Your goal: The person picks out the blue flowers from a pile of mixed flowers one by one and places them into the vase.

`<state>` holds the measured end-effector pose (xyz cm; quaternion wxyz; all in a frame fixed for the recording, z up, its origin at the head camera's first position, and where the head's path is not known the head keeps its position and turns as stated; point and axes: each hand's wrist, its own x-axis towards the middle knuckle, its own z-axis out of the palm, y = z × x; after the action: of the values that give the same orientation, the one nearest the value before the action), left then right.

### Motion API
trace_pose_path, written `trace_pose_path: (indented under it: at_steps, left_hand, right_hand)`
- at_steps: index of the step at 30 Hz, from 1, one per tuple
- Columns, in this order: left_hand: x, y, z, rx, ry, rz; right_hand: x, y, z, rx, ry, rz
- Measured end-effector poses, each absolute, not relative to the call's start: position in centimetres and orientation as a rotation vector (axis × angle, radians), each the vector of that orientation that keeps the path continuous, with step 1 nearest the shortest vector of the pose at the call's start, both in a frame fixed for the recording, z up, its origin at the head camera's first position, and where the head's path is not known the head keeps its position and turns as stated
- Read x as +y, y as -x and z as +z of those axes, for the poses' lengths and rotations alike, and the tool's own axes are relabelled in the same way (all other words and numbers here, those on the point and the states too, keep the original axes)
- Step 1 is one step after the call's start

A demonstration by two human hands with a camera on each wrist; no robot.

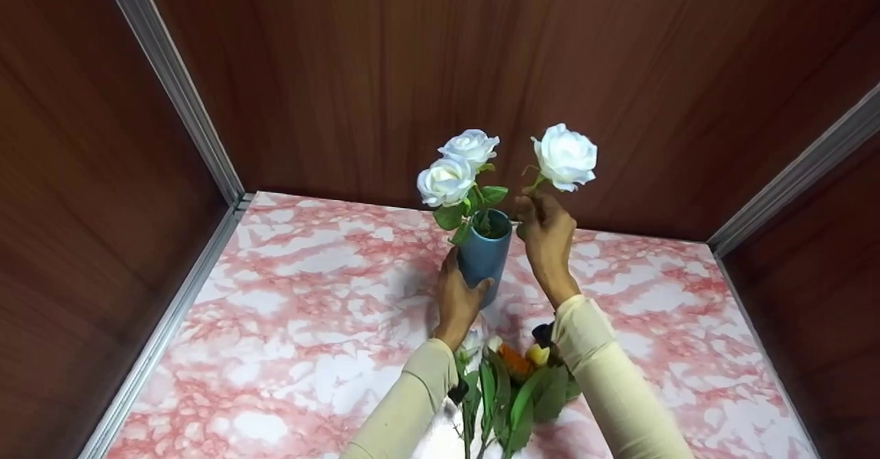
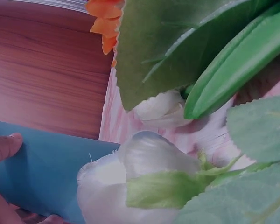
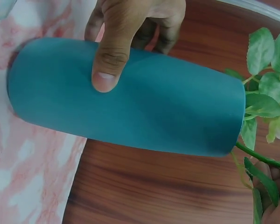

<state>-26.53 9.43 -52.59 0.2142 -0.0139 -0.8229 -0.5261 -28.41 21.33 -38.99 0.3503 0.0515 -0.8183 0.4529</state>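
A blue vase (image 1: 485, 260) stands upright on the table, and my left hand (image 1: 459, 299) grips its side from the left. In the right wrist view, that hand's thumb (image 3: 107, 70) lies across the vase wall. Two white roses (image 1: 447, 181) with green leaves rise from the vase's mouth, leaning left. Just right of the mouth, my right hand (image 1: 550, 239) pinches the stem of another white rose (image 1: 565, 157). Seen from the right wrist, this green stem (image 3: 256, 156) runs from the vase's rim to the fingers. The stem's lower end is hidden.
Between the forearms lie several more flowers with large green leaves (image 1: 533, 397), including an orange flower (image 1: 514, 361) and a yellow one (image 1: 537, 354). The pink-and-white marbled table (image 1: 289, 321) is bordered by brown wooden panels (image 1: 385, 67) with metal edge strips.
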Motion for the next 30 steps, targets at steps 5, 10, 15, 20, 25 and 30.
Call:
trace_pose_path:
  at_steps: [5, 10, 15, 20, 25, 30]
  left_hand:
    - [9.4, 26.5, -52.6, -2.291, 0.037, -1.454]
    - [9.4, 26.5, -52.6, -2.299, 0.034, -1.437]
    - [9.3, 26.5, -52.6, -2.309, 0.038, -1.441]
    - [9.2, 26.4, -52.7, -2.3, 0.055, -1.429]
    - [9.1, 26.4, -52.9, -2.256, 0.106, -1.386]
    - [9.1, 26.6, -52.9, -2.242, 0.121, -1.381]
  right_hand:
    - [21.1, 28.7, -39.2, -2.127, -0.151, 1.171]
    - [20.8, 28.8, -39.3, -2.142, -0.156, 1.114]
    - [20.5, 28.9, -39.4, -2.157, -0.143, 1.084]
    - [20.4, 29.2, -39.6, -2.148, -0.147, 1.066]
    - [20.2, 29.4, -39.6, -2.115, -0.16, 1.028]
    - [19.8, 29.7, -39.8, -2.102, -0.166, 1.046]
